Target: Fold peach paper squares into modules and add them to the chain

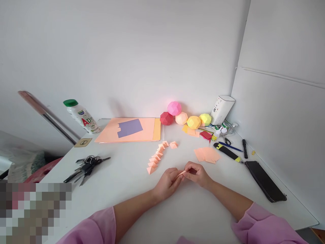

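Observation:
Both hands meet over the white table, pinching one small peach piece of paper (pixel 182 173) between them. My left hand (pixel 167 183) is closed on its left side, and my right hand (pixel 198 174) grips the right side with thumb and fingers. The fingers cover most of the paper, so its folds are hard to make out. Just beyond my left hand runs a curved row of folded peach paper pieces (pixel 155 158), with another folded piece (pixel 174 145) to its right. Flat peach paper pieces (pixel 207 154) lie beyond my right hand.
Faceted paper balls (pixel 174 108) rest against the wall beside a white box (pixel 222 110). Peach sheets (pixel 108 130) lie back left near a bottle (pixel 82 117); keys (pixel 87 167) lie left. At right are a utility knife (pixel 227 152), a pen (pixel 230 146) and a phone (pixel 265 181).

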Demonstrator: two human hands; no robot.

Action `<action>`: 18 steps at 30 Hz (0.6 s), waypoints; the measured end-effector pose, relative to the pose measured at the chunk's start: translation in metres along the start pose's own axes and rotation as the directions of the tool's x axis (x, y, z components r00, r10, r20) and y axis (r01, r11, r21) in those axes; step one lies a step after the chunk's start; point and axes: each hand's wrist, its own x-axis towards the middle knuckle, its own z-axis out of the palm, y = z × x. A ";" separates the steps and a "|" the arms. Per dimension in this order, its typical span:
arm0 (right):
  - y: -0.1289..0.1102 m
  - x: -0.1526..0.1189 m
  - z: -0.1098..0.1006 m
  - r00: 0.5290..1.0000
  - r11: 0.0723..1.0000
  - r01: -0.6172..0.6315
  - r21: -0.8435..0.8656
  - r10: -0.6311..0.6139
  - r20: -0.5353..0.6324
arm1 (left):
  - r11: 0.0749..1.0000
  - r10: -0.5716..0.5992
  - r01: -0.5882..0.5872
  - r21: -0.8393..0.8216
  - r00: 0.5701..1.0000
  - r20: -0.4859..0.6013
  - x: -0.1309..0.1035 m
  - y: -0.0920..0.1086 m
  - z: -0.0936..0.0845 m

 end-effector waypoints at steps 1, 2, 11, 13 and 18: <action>0.001 0.000 0.000 1.000 1.000 -0.022 0.009 0.022 -0.002 | 1.000 0.010 -0.010 0.011 1.000 0.004 0.000 0.000 0.000; 0.001 0.000 0.000 0.999 0.999 -0.039 0.014 0.039 -0.001 | 1.000 0.018 -0.018 0.017 1.000 0.006 0.001 0.000 0.000; -0.002 0.003 -0.001 1.000 1.000 0.009 0.018 -0.009 -0.015 | 1.000 -0.013 0.012 -0.012 0.995 -0.095 -0.001 -0.004 0.005; -0.002 0.003 -0.001 1.000 1.000 0.004 0.028 -0.004 -0.025 | 0.999 -0.030 0.025 -0.040 0.993 -0.115 -0.001 -0.004 0.006; 0.000 0.003 -0.001 0.999 0.999 0.012 0.031 -0.011 -0.046 | 0.999 -0.012 0.007 -0.042 0.995 -0.100 0.000 -0.002 0.005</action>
